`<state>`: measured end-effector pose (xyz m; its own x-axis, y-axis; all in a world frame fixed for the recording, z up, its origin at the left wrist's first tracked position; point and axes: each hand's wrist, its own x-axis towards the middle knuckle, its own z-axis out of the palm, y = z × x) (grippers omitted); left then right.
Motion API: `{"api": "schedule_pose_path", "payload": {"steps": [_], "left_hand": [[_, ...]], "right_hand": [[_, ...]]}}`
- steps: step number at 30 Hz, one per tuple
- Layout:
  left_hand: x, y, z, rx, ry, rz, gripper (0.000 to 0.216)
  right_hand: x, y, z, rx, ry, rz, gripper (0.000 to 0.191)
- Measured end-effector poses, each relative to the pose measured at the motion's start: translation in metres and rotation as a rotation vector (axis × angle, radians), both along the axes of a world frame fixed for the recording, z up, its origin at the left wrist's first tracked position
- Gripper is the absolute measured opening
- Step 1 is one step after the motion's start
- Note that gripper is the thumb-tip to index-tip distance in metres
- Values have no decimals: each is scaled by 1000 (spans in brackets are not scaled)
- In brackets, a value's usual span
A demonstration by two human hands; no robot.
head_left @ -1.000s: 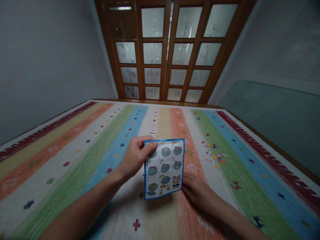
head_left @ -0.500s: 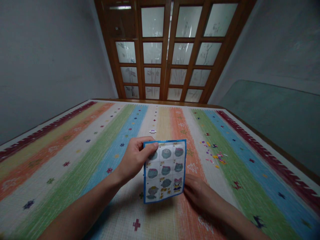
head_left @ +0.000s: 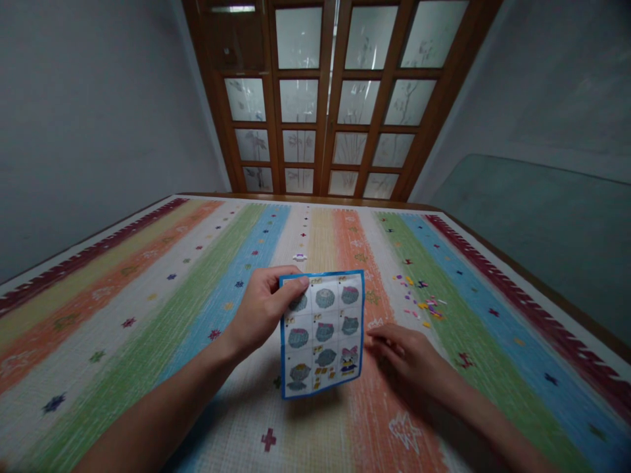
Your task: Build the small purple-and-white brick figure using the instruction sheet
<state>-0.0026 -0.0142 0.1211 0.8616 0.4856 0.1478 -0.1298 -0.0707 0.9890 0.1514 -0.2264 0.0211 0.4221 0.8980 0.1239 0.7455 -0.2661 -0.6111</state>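
Note:
My left hand pinches the top left corner of a blue-bordered sticker sheet, holding it upright above the striped cloth. The sheet is a grid of small pictures, most grey-blue, one a coloured figure at the lower right. My right hand hovers just right of the sheet's lower edge, fingers loosely spread, apart from the sheet and holding nothing I can see.
A striped multicoloured cloth covers the table. Several tiny coloured pieces lie scattered to the right of the sheet. One small white piece lies further back. Wooden glazed doors stand behind the table.
My right hand has come away from the sheet's lower right corner and moved up and to the right. The sheet stays in my left hand, shifted slightly.

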Motion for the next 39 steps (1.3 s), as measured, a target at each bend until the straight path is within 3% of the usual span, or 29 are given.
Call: {"api": "schedule_pose_path", "payload": {"steps": [3, 6, 10, 14, 39], "left_hand": [[1, 1, -1, -18, 2, 4, 21], [2, 2, -3, -16, -3, 5, 20], [2, 3, -3, -7, -5, -2, 21], [2, 2, -3, -8, -10, -9, 22], [2, 3, -4, 34, -10, -20, 29]], "right_hand": [[19, -8, 8, -12, -57, -91, 21], [26, -12, 13, -99, -58, -57, 19], [23, -14, 6, -213, -14, 32, 14], [19, -12, -4, -256, -15, 16, 11], [11, -6, -14, -250, 13, 65, 12]]}}
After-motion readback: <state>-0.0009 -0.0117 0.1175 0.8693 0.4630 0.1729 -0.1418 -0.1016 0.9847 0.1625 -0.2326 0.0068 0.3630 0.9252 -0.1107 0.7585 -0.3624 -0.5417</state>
